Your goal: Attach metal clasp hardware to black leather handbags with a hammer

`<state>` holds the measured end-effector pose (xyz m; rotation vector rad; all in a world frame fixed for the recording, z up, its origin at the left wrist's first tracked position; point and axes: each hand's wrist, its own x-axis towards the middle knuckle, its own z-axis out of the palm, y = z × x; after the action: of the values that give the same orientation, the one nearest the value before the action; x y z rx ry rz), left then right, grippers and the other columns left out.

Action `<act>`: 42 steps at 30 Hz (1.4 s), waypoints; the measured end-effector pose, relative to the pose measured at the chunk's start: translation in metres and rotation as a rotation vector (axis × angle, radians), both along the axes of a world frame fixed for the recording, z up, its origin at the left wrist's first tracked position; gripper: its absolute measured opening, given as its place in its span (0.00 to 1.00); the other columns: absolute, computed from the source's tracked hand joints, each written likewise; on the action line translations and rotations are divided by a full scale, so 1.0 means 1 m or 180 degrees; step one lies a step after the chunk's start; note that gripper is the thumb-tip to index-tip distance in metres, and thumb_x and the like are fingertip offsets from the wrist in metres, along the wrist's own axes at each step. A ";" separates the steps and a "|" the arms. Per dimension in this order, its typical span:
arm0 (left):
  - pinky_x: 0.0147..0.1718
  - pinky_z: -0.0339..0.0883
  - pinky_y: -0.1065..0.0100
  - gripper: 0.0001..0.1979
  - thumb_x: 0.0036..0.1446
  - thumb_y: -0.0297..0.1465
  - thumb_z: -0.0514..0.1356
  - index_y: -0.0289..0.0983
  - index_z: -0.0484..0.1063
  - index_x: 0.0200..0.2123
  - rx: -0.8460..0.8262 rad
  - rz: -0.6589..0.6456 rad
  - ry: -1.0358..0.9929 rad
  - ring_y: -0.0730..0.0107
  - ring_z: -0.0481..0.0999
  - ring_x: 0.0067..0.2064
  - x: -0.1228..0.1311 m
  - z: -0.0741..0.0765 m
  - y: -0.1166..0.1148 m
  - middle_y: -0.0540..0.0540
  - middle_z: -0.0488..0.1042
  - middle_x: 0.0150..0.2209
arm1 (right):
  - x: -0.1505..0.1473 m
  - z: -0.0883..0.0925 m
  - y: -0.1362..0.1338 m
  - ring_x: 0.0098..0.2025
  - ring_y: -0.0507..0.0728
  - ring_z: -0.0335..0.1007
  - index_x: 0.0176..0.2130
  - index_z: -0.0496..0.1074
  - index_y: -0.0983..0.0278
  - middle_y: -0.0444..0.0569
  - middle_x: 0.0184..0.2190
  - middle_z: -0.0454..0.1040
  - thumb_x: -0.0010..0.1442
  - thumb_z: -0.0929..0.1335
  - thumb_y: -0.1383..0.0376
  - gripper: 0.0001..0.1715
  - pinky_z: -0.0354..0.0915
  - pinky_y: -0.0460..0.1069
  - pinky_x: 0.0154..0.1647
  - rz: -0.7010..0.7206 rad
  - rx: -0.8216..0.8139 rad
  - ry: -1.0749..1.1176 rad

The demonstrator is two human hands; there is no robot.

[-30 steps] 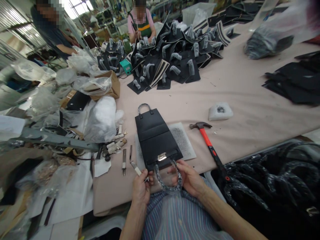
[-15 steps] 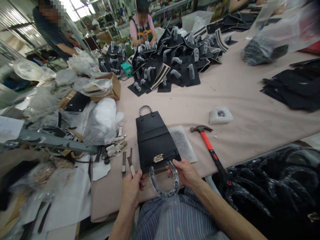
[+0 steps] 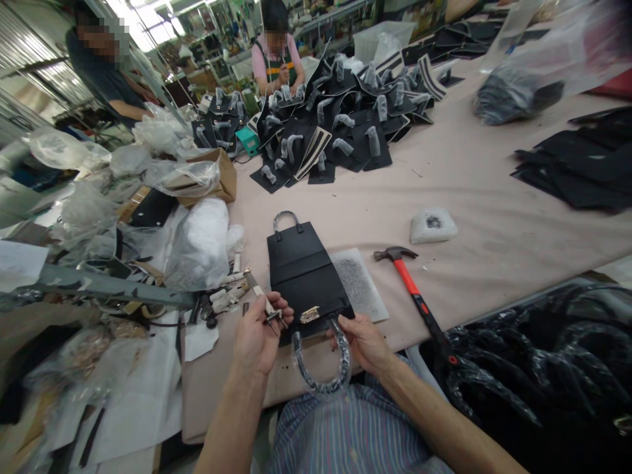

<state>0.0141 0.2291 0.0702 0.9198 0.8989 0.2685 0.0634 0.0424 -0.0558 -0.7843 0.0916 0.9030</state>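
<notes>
Left hand (image 3: 257, 334) clasping slim, apparently metal-tipped tool (image 3: 255, 285), right hand (image 3: 368, 342) pinching smooth black bag (image 3: 309, 273) beside arched plastic-wrapped handle (image 3: 320, 387)

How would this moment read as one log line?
left hand: holds slim metal hand tool | right hand: grips black handbag panel at its near handle | claw hammer: on table

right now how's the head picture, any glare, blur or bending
Head view: upper-left window glares; gold clasp and wrapped handle catch highlights; plastic bag at upper right looks soft; black heap at lower right loses detail; background leans, as if through a wide lens.
</notes>
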 end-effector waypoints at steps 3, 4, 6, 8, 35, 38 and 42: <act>0.45 0.77 0.58 0.07 0.56 0.29 0.63 0.30 0.75 0.37 -0.0251 -0.0141 -0.0300 0.59 0.83 0.40 0.006 -0.003 -0.010 0.40 0.79 0.35 | -0.001 0.001 0.000 0.22 0.53 0.73 0.34 0.77 0.68 0.52 0.25 0.81 0.51 0.79 0.52 0.22 0.69 0.47 0.26 -0.0065 -0.0075 0.0066; 0.48 0.76 0.58 0.08 0.54 0.28 0.65 0.31 0.75 0.38 -0.0254 -0.0263 -0.0422 0.58 0.83 0.43 0.007 -0.006 -0.013 0.41 0.79 0.37 | -0.001 0.001 -0.001 0.22 0.53 0.73 0.34 0.77 0.68 0.52 0.25 0.81 0.50 0.79 0.53 0.22 0.69 0.47 0.26 -0.0072 -0.0092 0.0086; 0.50 0.75 0.60 0.12 0.52 0.28 0.70 0.32 0.75 0.40 -0.0111 -0.0550 -0.0625 0.59 0.82 0.45 0.007 -0.015 -0.019 0.42 0.80 0.38 | -0.001 0.003 -0.001 0.22 0.53 0.73 0.34 0.77 0.68 0.52 0.25 0.80 0.49 0.79 0.53 0.22 0.69 0.47 0.26 -0.0075 -0.0114 0.0117; 0.49 0.76 0.62 0.16 0.52 0.32 0.72 0.34 0.75 0.42 0.0127 -0.0823 -0.0711 0.61 0.82 0.45 0.006 -0.024 -0.024 0.43 0.80 0.39 | 0.000 0.004 -0.001 0.22 0.53 0.73 0.34 0.77 0.68 0.51 0.26 0.80 0.49 0.79 0.53 0.22 0.69 0.47 0.26 -0.0071 -0.0123 0.0133; 0.54 0.73 0.56 0.07 0.62 0.34 0.64 0.38 0.76 0.42 0.2185 -0.1250 -0.0787 0.56 0.78 0.53 0.009 -0.059 -0.045 0.40 0.77 0.51 | 0.003 0.004 0.002 0.24 0.52 0.70 0.37 0.78 0.65 0.45 0.26 0.78 0.46 0.80 0.58 0.20 0.67 0.47 0.26 -0.0240 -0.0127 0.0079; 0.56 0.71 0.54 0.05 0.63 0.32 0.63 0.38 0.75 0.41 0.2411 -0.1281 -0.0855 0.56 0.78 0.53 0.007 -0.064 -0.044 0.40 0.77 0.50 | 0.004 0.005 0.004 0.24 0.52 0.69 0.37 0.79 0.65 0.45 0.26 0.78 0.46 0.80 0.58 0.21 0.66 0.47 0.26 -0.0245 -0.0102 0.0068; 0.56 0.71 0.53 0.05 0.64 0.31 0.61 0.38 0.74 0.42 0.2533 -0.1364 -0.0873 0.57 0.79 0.51 0.006 -0.066 -0.043 0.40 0.77 0.49 | 0.005 0.009 0.005 0.25 0.52 0.69 0.36 0.78 0.65 0.44 0.26 0.77 0.45 0.80 0.58 0.20 0.66 0.47 0.28 -0.0245 -0.0045 0.0051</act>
<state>0.0201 0.1866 0.0047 1.7321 0.3021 0.3776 0.0681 0.0476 -0.0467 -0.7818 0.1417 0.8365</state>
